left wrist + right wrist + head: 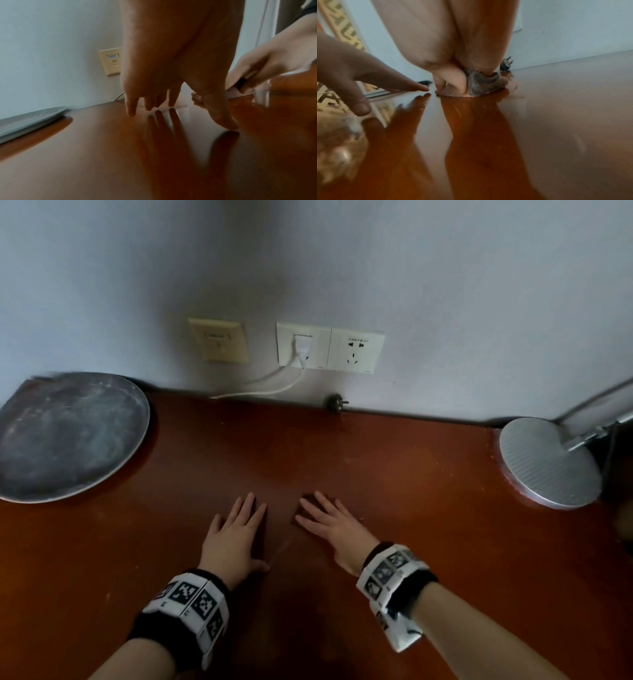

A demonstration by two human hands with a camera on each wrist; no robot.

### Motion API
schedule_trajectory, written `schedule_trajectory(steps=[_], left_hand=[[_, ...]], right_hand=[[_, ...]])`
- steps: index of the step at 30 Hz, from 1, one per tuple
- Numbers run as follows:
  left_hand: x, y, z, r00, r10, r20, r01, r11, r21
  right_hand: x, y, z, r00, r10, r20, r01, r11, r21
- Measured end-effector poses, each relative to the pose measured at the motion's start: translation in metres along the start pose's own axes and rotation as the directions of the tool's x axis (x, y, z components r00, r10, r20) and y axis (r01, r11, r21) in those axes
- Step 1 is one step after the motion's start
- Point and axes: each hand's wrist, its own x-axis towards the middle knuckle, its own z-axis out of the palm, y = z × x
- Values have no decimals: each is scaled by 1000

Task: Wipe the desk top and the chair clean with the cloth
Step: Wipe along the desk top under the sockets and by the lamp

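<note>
The red-brown glossy desk top (428,515) fills the lower half of the head view. My left hand (236,532) lies flat on it with fingers straight and holds nothing; in the left wrist view my left hand (163,67) touches the wood with its fingertips. Just to the right, my right hand (329,525) presses with spread fingers on a small dark cloth (303,510). In the right wrist view the brown-grey cloth (486,83) is bunched under my right hand (453,40). The chair is out of view.
A round grey tray (65,436) sits at the desk's back left. A silver lamp base (548,463) stands at the right. On the wall are sockets (356,350) with a white cable (267,386). A loose black plug (334,402) lies at the desk's back edge.
</note>
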Motion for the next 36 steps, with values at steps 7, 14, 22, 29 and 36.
schedule_trajectory(steps=[7,14,22,29,36], left_hand=[[-3,-29,-2,999,-38,-3,38,999,-39],[-8,-49,2,999,-37,11,38,996,-76],[-20,-69,5,998,-55,25,56,996,-73],[-25,-84,6,995,-99,5,99,990,-98],[-17,-95,0,995,-102,8,103,990,-96]], right_hand=[[18,84,-46,828,548,-118,-502,819,279],[37,-65,7,992,-103,-74,109,991,80],[46,-18,-17,998,30,-59,-32,999,-31],[45,-66,16,974,-120,-191,102,990,-98],[59,-51,0,974,-209,-83,204,976,-72]])
